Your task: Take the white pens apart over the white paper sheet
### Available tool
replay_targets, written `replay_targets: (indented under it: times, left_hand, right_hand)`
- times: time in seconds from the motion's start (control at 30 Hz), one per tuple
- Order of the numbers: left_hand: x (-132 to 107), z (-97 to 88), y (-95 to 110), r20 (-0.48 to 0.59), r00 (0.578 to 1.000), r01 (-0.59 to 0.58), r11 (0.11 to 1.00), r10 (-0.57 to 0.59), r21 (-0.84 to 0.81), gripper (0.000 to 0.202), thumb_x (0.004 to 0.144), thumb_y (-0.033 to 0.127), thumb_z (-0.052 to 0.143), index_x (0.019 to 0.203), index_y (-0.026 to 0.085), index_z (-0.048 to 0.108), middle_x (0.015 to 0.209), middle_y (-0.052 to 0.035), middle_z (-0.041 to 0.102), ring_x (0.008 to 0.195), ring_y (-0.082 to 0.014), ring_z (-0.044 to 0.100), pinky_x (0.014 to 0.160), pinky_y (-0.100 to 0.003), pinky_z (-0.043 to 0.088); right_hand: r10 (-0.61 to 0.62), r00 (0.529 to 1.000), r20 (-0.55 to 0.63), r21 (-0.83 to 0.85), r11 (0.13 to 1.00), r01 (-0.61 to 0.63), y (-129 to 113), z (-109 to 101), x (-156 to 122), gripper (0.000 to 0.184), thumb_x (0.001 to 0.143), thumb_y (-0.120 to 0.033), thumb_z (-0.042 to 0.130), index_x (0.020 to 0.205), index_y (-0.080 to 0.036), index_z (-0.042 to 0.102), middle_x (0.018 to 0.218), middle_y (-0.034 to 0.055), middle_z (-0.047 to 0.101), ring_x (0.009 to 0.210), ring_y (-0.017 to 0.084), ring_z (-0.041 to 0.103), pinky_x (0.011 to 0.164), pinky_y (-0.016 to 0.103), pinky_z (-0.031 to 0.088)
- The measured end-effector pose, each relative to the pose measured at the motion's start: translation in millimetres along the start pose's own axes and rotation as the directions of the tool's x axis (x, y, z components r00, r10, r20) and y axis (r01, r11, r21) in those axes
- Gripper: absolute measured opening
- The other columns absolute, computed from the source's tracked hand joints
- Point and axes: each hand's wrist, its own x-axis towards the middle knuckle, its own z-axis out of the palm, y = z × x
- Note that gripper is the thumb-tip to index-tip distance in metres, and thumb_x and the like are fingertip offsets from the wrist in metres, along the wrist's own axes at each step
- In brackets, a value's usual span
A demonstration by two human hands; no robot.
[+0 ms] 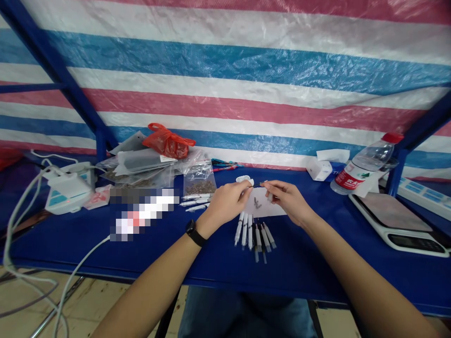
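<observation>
My left hand (230, 199), with a dark watch on its wrist, pinches one end of a thin dark pen part (260, 183). Fingers of my right hand (283, 197) close on its other end, and a small pale piece (270, 197) shows under them. Below the hands lies a sheet of white paper (273, 209) with small grey bits (257, 203) on it. Several white pen barrels (244, 230) lie in a row nearer me. Beside them are several translucent pen pieces with dark tips (266, 237). A small white open container (244, 179) sits behind my left fingertips.
At left stand more white pens (195, 201), a bag of brown bits (199, 185), a red plastic bag (169, 141) and a white device with cables (68, 188). Right are a tissue pack (326, 169), a bottle (366, 164) and a scale (398, 220). Striped sheeting (229, 70) hangs behind.
</observation>
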Motion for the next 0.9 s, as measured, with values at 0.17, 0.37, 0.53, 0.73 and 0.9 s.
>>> replay_targets:
  times: [0.17, 0.37, 0.53, 0.73, 0.9]
  left_hand:
    - [-2, 4.5, 8, 0.016, 0.999, -0.031, 0.999, 0.032, -0.018, 0.02, 0.104, 0.028, 0.044, 0.107, 0.023, 0.063, 0.083, -0.0008, 0.073, 0.079, -0.0212, 0.07, 0.06, -0.026, 0.035]
    - [-2, -2.7, 0, 0.148, 0.988, -0.055, 0.998, 0.048, 0.043, 0.022, 0.103, 0.029, 0.045, 0.109, 0.026, 0.065, 0.081, -0.0018, 0.072, 0.08, -0.0224, 0.07, 0.062, -0.026, 0.036]
    - [-3, -6.5, -11, 0.25, 0.966, 0.032, 0.986, -0.072, 0.163, 0.022, 0.097, 0.021, 0.045, 0.091, 0.024, 0.066, 0.076, -0.0039, 0.07, 0.076, -0.0234, 0.068, 0.057, -0.028, 0.031]
    - [-3, -9.8, -8, 0.341, 0.932, 0.109, 0.993, -0.12, 0.053, 0.017, 0.09, 0.015, 0.049, 0.089, 0.024, 0.063, 0.068, -0.0002, 0.068, 0.065, -0.0196, 0.066, 0.054, -0.028, 0.031]
    - [-4, -10.3, -8, 0.398, 0.912, 0.125, 0.991, -0.099, -0.039, 0.016, 0.091, 0.018, 0.047, 0.082, 0.022, 0.06, 0.061, 0.0023, 0.065, 0.047, -0.0159, 0.06, 0.053, -0.026, 0.036]
  right_hand:
    - [-0.041, 0.999, -0.023, 0.099, 0.994, 0.043, 3, 9, -4, 0.043, 0.058, -0.057, 0.086, 0.073, -0.02, 0.069, 0.064, -0.0013, 0.061, 0.058, 0.012, 0.052, 0.061, 0.03, 0.043]
    - [-0.075, 0.966, -0.249, 0.143, 0.983, 0.113, -8, -8, 3, 0.035, 0.055, -0.047, 0.087, 0.067, -0.021, 0.066, 0.059, -0.0019, 0.058, 0.056, 0.012, 0.05, 0.055, 0.027, 0.041]
    - [0.004, 0.967, -0.255, 0.119, 0.993, 0.027, -22, -25, 3, 0.031, 0.053, -0.039, 0.087, 0.066, -0.019, 0.067, 0.055, -0.0025, 0.054, 0.052, 0.009, 0.044, 0.047, 0.023, 0.029]
    - [0.195, 0.97, 0.147, -0.084, 0.979, -0.184, -21, -1, -15, 0.032, 0.06, -0.044, 0.082, 0.066, -0.017, 0.066, 0.046, -0.0057, 0.047, 0.043, 0.006, 0.031, 0.044, 0.024, 0.016]
    - [0.312, 0.916, 0.252, -0.241, 0.937, -0.253, -14, 11, -22, 0.03, 0.064, -0.043, 0.079, 0.063, -0.018, 0.062, 0.045, -0.0062, 0.045, 0.043, 0.007, 0.031, 0.044, 0.025, 0.015]
